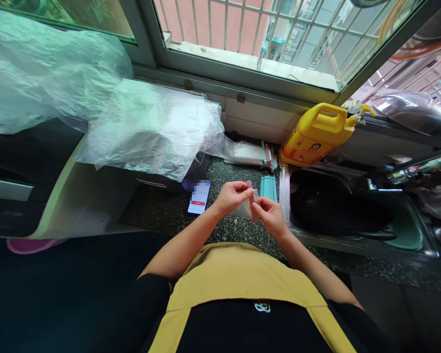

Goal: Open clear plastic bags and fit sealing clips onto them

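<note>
Both hands meet over the speckled counter in the middle of the view. Between them is a slim pink plastic stick [253, 200] with a ribbed, rounded top end; its exact kind is not clear. My left hand [231, 197] pinches it near the upper end, thumb and fingers together. Lower down, my right hand [271, 214] is closed on the stick's other part. A small clear plastic bag [244, 210] hangs by the fingers, and which hand holds it I cannot tell. Several teal sticks [268, 187] lie side by side just beyond my right hand.
A phone [199, 197] lies left of my hands. Behind are a packet of clear bags [244, 153] and pink and teal sticks [267, 154]. A yellow jug [314, 135] stands by the sink [413, 230], which holds a dark pan [334, 208]. Plastic sheeting [150, 127] covers things at left.
</note>
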A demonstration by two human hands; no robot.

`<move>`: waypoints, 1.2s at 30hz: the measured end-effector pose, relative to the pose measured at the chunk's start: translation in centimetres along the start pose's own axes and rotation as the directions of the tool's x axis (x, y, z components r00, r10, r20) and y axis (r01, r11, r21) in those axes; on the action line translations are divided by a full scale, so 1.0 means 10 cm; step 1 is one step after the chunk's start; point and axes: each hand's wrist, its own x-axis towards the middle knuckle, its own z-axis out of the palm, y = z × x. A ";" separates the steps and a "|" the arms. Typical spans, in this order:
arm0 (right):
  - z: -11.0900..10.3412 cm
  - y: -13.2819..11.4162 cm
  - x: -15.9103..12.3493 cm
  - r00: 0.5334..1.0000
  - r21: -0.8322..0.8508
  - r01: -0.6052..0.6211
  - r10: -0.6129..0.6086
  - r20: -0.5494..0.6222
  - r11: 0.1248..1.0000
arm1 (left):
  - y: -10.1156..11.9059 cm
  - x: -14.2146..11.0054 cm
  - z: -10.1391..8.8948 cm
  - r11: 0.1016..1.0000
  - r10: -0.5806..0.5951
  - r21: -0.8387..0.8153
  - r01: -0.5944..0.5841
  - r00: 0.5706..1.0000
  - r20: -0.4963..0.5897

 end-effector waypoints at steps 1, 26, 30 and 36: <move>0.00 0.00 0.00 1.000 -0.003 -0.001 0.001 0.001 1.000 | 0.00 0.00 0.00 1.000 0.000 0.000 0.000 1.000 0.000; -0.02 -0.04 -0.01 1.000 -0.022 -0.021 0.021 -0.022 1.000 | -0.02 0.00 -0.01 0.994 0.071 0.084 -0.069 0.997 -0.016; -0.02 -0.04 0.00 1.000 -0.018 -0.022 0.021 -0.018 1.000 | -0.01 0.00 0.00 0.995 0.064 0.079 -0.062 0.998 -0.015; -0.03 -0.07 0.00 0.999 -0.030 -0.024 0.024 -0.026 0.999 | -0.02 0.00 0.00 0.997 0.051 0.054 -0.050 0.998 -0.026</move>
